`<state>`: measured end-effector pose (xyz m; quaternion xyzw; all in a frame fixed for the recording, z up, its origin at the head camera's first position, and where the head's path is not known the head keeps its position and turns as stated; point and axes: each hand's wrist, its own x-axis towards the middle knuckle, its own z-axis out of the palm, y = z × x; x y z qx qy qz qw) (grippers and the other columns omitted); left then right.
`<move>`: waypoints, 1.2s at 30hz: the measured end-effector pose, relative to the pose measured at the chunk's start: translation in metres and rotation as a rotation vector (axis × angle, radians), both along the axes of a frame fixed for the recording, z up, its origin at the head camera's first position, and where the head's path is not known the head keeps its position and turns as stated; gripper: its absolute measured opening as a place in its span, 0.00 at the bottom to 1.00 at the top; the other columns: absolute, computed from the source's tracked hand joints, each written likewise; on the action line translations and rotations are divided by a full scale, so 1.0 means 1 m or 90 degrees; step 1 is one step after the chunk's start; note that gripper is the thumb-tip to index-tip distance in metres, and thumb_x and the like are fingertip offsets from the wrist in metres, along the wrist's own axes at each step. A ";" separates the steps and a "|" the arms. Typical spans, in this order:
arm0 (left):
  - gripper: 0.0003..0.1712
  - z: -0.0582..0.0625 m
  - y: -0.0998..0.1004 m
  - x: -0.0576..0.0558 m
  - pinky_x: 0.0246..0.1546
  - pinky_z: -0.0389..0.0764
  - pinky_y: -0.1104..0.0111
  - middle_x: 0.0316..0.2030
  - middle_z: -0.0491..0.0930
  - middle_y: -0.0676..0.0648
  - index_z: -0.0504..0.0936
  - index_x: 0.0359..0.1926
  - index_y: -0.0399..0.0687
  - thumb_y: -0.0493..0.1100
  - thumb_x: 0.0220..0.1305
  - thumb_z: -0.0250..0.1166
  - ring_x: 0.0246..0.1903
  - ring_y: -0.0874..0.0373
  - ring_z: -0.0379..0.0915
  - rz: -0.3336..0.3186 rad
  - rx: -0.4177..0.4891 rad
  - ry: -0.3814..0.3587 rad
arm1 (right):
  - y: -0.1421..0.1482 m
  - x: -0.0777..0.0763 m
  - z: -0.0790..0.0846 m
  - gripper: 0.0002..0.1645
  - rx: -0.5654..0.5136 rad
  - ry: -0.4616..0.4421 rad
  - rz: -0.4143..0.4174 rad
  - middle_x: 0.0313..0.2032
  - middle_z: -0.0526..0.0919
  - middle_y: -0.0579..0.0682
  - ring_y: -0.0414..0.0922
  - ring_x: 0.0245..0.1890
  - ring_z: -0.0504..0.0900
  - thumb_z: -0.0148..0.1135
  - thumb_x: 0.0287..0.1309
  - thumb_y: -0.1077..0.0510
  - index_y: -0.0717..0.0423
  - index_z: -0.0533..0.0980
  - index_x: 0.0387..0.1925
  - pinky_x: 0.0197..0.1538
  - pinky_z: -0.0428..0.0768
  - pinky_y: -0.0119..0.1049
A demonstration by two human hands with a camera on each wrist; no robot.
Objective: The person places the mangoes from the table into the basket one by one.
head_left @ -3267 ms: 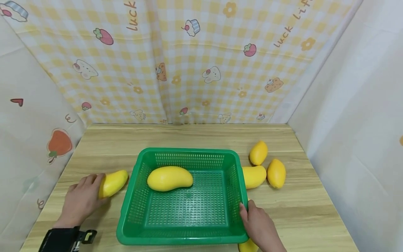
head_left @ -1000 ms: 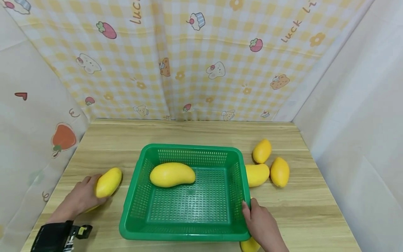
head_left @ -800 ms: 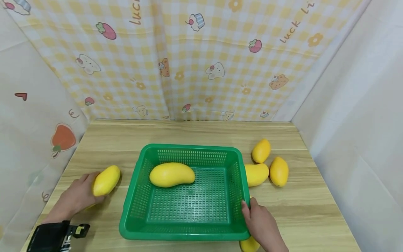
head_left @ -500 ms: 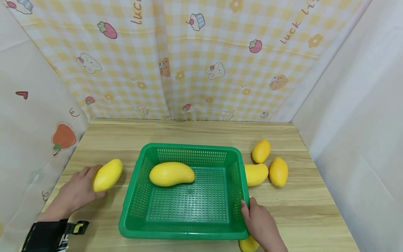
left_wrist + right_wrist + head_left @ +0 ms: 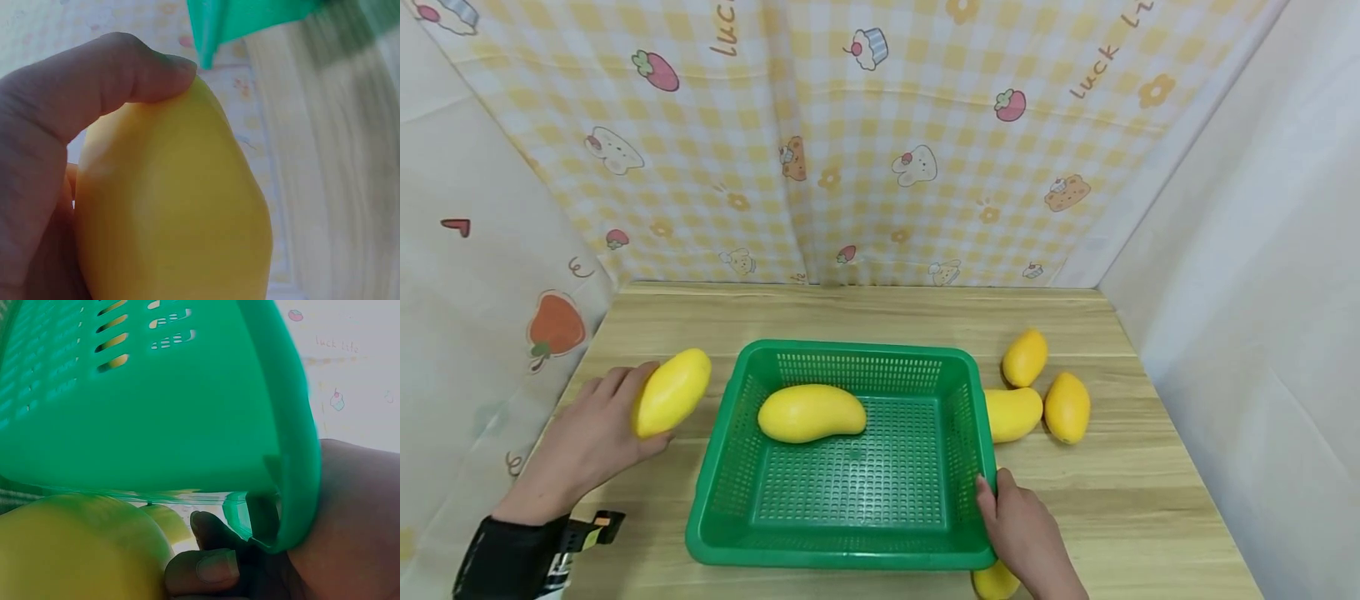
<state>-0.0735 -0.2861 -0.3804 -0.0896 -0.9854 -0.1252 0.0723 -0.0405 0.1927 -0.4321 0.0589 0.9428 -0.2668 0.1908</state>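
Note:
A yellow mango point(image 5: 673, 392) is gripped by my left hand point(image 5: 597, 425), raised above the table left of the basket. In the left wrist view my thumb point(image 5: 134, 72) lies over one end of that mango point(image 5: 175, 200). My right hand point(image 5: 1024, 533) holds the right rim of the green plastic basket point(image 5: 842, 560), its fingers point(image 5: 215, 567) curled under the rim in the right wrist view. Inside the basket, toward the back left, lies another mango point(image 5: 811, 413). A further mango point(image 5: 996, 581) sits partly hidden beneath my right hand and the basket's near right corner.
Right of the basket, a mango point(image 5: 1013, 414) is partly covered by its wall. Two smaller orange-yellow mangoes point(image 5: 1025, 358) lie close by on the wood-grain table point(image 5: 1150, 500). A checked cloth point(image 5: 850, 208) hangs behind, with white cloth point(image 5: 1247, 250) at the sides.
My left hand has taken hold of the mango on the left, tilted it and lifted it off the table, lately up and rightward. My right hand keeps its hold on the basket rim.

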 end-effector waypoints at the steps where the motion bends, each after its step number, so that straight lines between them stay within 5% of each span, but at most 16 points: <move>1: 0.51 0.003 0.004 -0.001 0.29 0.71 0.48 0.44 0.71 0.32 0.65 0.61 0.34 0.46 0.35 0.78 0.35 0.35 0.66 -0.006 -0.006 0.006 | 0.000 0.000 0.000 0.24 0.000 0.001 0.000 0.17 0.66 0.50 0.43 0.16 0.68 0.39 0.73 0.43 0.59 0.67 0.35 0.21 0.67 0.36; 14: 0.50 0.022 0.044 -0.012 0.28 0.71 0.48 0.47 0.71 0.36 0.66 0.62 0.37 0.49 0.38 0.77 0.42 0.37 0.67 -0.090 -0.031 0.018 | -0.003 -0.001 0.001 0.24 -0.010 -0.001 0.003 0.17 0.66 0.50 0.44 0.17 0.68 0.39 0.73 0.43 0.60 0.68 0.35 0.21 0.66 0.36; 36: 0.49 0.013 0.116 -0.027 0.33 0.72 0.51 0.48 0.65 0.39 0.69 0.61 0.42 0.55 0.38 0.78 0.42 0.45 0.66 -0.240 -0.057 0.010 | -0.001 -0.001 0.000 0.23 -0.002 0.003 -0.001 0.16 0.66 0.50 0.44 0.16 0.68 0.39 0.73 0.44 0.58 0.67 0.33 0.20 0.66 0.36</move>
